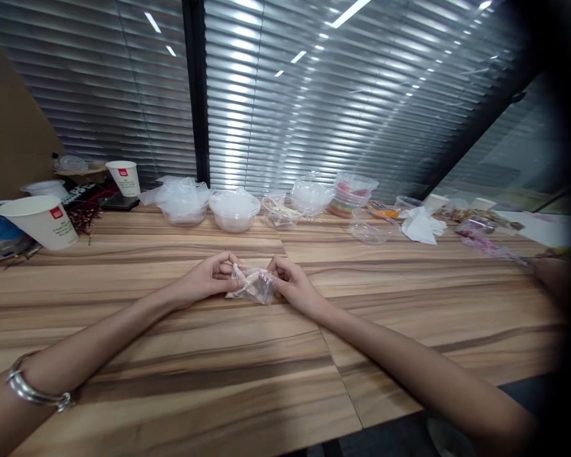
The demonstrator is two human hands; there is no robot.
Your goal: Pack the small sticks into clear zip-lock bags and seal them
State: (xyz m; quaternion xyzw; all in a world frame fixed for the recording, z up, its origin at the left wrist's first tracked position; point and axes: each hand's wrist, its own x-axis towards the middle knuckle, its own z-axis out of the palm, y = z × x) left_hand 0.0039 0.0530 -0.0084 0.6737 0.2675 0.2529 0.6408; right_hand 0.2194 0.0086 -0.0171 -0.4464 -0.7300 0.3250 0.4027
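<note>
A wood-grain table [171,381] is set before closed window blinds [314,95]. One small clear plastic bag [254,285] is pinched between the left hand [209,276] and the right hand [290,282], both closed on it, just above the table. Two white paper cups [42,221] are seen far left of the left hand; several clear plastic containers [235,211] are lined up beyond both hands.

Single head camera, looking forward and down, wooden table [247,374] close below
</note>
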